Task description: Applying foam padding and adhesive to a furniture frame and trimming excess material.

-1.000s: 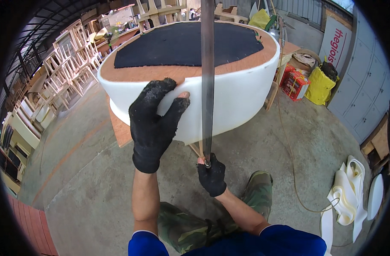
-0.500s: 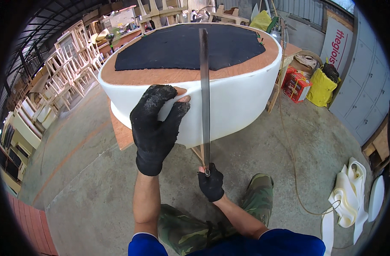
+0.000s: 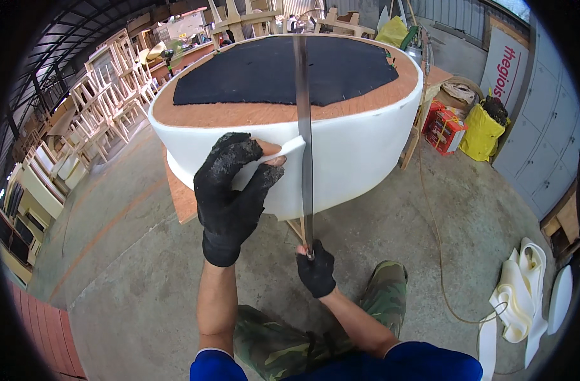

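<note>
A large rounded wooden frame (image 3: pixel 233 114) stands before me, its side wrapped in white foam (image 3: pixel 360 155). Black fabric (image 3: pixel 252 70) covers much of its plywood top. My left hand (image 3: pixel 233 190), in a worn black glove with bare fingertips, pinches a raised flap of foam (image 3: pixel 294 147) at the front. The other black-gloved hand, my right hand (image 3: pixel 316 270), is closed round the lower end of a long, thin metal blade (image 3: pixel 304 114). The blade stands upright, right beside the flap. Its grip is mostly hidden by my fingers.
Bare wooden chair frames (image 3: pixel 102 95) are stacked at the left. Foam strips (image 3: pixel 521 289) lie on the concrete floor at the right, where a thin hose (image 3: pixel 439 254) trails. A yellow bag (image 3: pixel 482 133) and red boxes (image 3: pixel 443 130) sit near grey lockers (image 3: pixel 537 120).
The foam flap between my left fingers now sticks out toward the blade, where before it lay nearly flush. The blade's tip is slightly higher; both hands have shifted only a little.
</note>
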`<state>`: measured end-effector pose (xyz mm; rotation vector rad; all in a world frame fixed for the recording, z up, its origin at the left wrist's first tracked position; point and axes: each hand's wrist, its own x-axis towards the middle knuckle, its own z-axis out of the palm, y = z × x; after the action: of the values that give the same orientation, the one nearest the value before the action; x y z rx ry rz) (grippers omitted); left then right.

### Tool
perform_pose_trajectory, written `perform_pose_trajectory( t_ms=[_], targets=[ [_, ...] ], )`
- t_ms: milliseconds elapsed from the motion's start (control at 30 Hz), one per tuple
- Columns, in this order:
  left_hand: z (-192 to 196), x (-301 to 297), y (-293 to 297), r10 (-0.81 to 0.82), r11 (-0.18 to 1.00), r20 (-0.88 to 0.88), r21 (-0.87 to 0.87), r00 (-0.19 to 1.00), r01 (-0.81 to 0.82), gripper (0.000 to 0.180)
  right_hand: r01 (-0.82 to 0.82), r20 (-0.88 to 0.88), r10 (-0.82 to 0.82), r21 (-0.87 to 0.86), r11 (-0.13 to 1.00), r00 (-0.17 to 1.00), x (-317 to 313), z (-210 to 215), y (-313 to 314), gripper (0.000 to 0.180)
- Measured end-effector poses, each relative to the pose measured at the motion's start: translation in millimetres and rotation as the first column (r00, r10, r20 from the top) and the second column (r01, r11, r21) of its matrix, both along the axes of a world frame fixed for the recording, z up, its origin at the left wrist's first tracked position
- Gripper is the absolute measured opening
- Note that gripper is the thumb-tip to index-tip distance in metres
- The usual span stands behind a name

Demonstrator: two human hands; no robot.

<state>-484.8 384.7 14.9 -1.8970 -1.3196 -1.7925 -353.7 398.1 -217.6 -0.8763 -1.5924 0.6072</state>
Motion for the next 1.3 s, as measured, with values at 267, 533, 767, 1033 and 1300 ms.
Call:
perform_pose_trajectory(
  t_ms=[267,533,767,1033,1300],
  targets=[
    [-4.1,1.2,-7.2,0.019,1.000,-0.065,0.020,0.998,-0.018,0.031,-0.057,-0.035,0.055,-0.052,0.997,0.998,-1.1,-21.4,8.2,0.022],
    [-10.5,4.5,-24.1,-0.040,0.999,-0.093,-0.001,0.995,0.041,0.032,-0.069,0.068,0.077,-0.117,0.991,0.995,4.3,-74.3,9.8,0.023],
    [-14.4,6.4,-31.6,0.006,0.999,-0.170,0.038,0.985,0.000,0.037,-0.110,-0.037,0.108,-0.054,0.992,0.993,-4.3,-41.3,25.4,0.020],
    [-9.7,11.5,-37.8,-0.098,0.995,-0.176,-0.003,0.979,0.099,0.036,-0.088,0.067,0.114,-0.316,0.945,0.991,5.1,-131.3,7.6,0.024],
    [-15.5,20.7,-60.4,-0.191,0.981,-0.146,-0.049,0.971,0.186,0.034,-0.142,0.077,0.176,-0.324,0.935,0.981,12.8,-171.7,12.2,0.023]
  ],
)
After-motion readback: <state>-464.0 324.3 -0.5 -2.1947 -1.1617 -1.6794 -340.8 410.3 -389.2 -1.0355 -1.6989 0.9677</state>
